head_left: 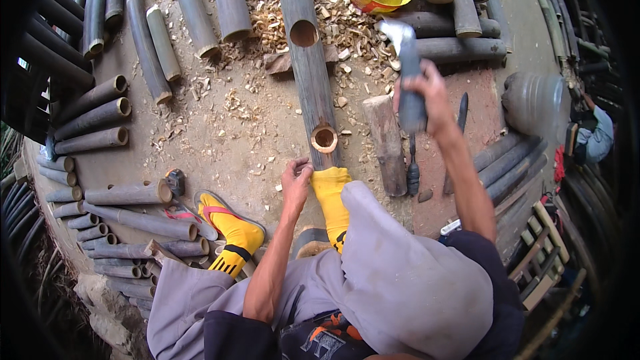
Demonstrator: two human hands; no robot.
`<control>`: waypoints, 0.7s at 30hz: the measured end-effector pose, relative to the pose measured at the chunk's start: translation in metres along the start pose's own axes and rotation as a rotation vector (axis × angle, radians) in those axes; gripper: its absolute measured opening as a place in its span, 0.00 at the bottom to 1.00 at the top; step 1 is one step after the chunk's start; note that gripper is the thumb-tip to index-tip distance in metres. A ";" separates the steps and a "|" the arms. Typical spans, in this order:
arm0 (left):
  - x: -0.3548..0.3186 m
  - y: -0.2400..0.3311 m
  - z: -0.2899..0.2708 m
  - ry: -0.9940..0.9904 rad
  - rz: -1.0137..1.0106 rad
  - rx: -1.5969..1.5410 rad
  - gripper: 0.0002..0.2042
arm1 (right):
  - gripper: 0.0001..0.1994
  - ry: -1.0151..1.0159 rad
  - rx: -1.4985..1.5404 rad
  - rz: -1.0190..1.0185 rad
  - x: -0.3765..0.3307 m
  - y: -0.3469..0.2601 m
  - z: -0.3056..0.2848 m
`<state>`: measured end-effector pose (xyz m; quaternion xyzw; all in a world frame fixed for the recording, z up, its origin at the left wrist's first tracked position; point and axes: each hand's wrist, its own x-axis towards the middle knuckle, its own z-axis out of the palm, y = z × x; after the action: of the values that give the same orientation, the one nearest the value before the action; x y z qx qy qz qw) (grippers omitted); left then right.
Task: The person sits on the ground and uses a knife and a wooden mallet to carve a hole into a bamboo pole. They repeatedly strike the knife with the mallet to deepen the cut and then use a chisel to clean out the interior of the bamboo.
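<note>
The right hand's (427,97) fingers are clamped round the dark handle of a metal-headed tool (408,60), blurred, to the right of the bamboo pole (313,90). The left hand (297,179) has its fingers curled close together at the pole's near end, on its left side; I cannot tell whether they pinch it. The near hole (325,139) sits just beyond those fingers. At the pole's near end is a yellow sock (330,193); a wooden block (277,63) lies crosswise at its far half, with wood chips (267,23) scattered alongside.

Working the holes seems to be the step, so steadiness probably matters most: seat the pole firmly on the block, brace its near end, use short, controlled strokes, and aim the metal head away from the left fingers and sock.
</note>
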<state>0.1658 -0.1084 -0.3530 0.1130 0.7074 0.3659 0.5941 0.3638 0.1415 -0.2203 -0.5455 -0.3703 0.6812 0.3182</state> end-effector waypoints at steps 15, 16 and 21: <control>0.000 0.016 -0.001 -0.018 0.038 0.027 0.17 | 0.15 -0.076 0.279 -0.025 0.068 -0.001 -0.013; 0.000 0.016 -0.001 -0.020 0.049 0.037 0.17 | 0.15 -0.071 0.194 -0.059 0.037 0.006 -0.006; 0.001 0.011 0.002 -0.037 0.068 0.047 0.16 | 0.24 -0.068 0.178 0.344 -0.087 0.056 0.024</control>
<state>0.1647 -0.0996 -0.3468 0.1577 0.7005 0.3668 0.5915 0.3558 0.0359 -0.2206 -0.5472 -0.2206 0.7735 0.2315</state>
